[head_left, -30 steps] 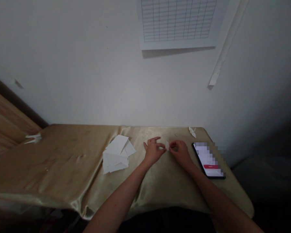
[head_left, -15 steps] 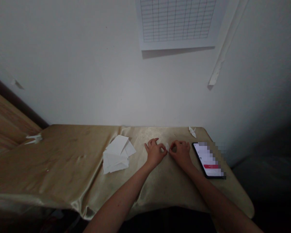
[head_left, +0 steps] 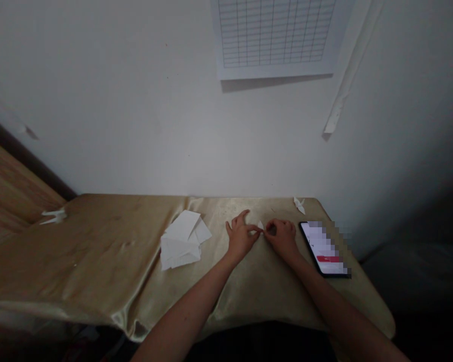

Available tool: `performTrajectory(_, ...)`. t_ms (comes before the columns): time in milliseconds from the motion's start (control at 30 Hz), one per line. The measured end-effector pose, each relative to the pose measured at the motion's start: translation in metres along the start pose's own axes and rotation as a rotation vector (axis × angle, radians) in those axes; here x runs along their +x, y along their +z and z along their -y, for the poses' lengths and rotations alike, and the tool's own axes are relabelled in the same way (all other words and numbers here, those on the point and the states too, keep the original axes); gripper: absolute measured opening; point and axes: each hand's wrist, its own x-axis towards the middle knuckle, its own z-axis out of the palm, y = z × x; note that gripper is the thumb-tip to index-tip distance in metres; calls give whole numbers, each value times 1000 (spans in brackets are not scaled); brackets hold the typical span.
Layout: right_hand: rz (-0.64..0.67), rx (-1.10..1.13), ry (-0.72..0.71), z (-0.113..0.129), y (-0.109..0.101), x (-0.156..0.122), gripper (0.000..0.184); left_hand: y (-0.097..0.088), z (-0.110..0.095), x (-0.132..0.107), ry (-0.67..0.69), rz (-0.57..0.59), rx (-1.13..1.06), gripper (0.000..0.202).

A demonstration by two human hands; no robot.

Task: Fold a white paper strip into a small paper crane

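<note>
My left hand (head_left: 240, 234) and my right hand (head_left: 283, 235) meet over the middle of a table covered in shiny tan cloth (head_left: 98, 251). Between their fingertips sits a small folded piece of white paper (head_left: 260, 225). Both hands pinch it with thumb and forefinger; only its top tip shows. The left hand's other fingers are raised and spread. A loose pile of white paper sheets (head_left: 183, 239) lies on the cloth to the left of my left hand.
A phone (head_left: 324, 249) with a lit screen lies to the right of my right hand. A small folded paper figure (head_left: 299, 203) stands near the back right corner, another (head_left: 53, 216) at the far left. A gridded chart (head_left: 274, 35) hangs on the white wall.
The hands have closed tighter round the small paper, so less of it shows. The left hand's free fingers have lifted a little.
</note>
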Motion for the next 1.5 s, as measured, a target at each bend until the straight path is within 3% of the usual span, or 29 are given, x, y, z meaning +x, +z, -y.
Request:
performTrajectory(567, 23, -24, 40, 0, 1, 2, 10, -6, -1, 1, 50, 6, 105, 15)
performTrajectory(1067, 79, -77, 102, 2, 0, 4, 16, -7, 1, 5, 14, 87, 239, 37)
performTrajectory(1333, 94, -63, 92, 2, -2, 5, 14, -2, 8, 5, 31, 63, 230, 41)
performTrajectory(1500, 92, -95, 77, 0, -4, 6, 17, -7, 9, 8, 89, 50, 120, 59)
